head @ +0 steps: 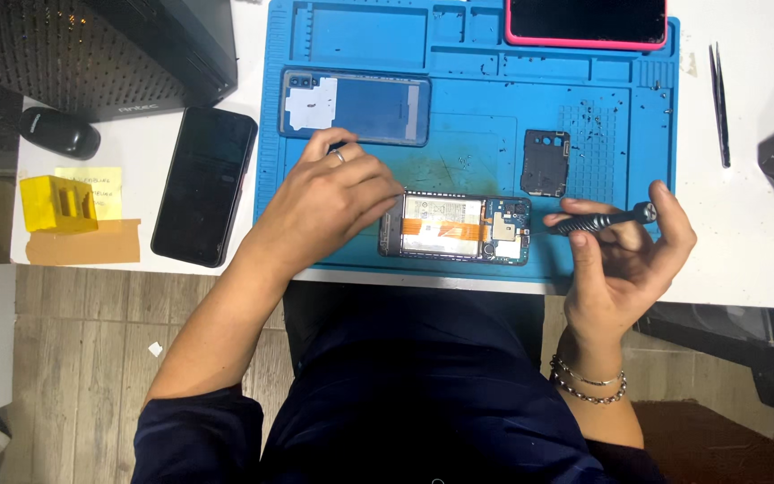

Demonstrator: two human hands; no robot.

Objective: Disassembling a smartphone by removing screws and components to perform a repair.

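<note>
1. Here's the opened smartphone with its back off, orange flex cable and circuit board bare, lying flat near the front edge of the blue silicone repair mat.
2. The left hand presses down on the phone's left end, fingers curled over it, pinning it to the mat.
3. The right hand grips a slim black precision screwdriver, its tip aimed at the board end of the phone, touching or just beside it; I can't tell which.
4. Risk, as I judge it: the tip slips off a screw and scrapes the board, because the driver lies almost flat.
5. Tiny loose screws dot the mat's gridded patch; a sleeve brushing them could scatter them.
6. The detached translucent back cover and small black camera plate rest well apart on the mat.
7. A black phone lies left of the mat, black tweezers to the right.
</note>
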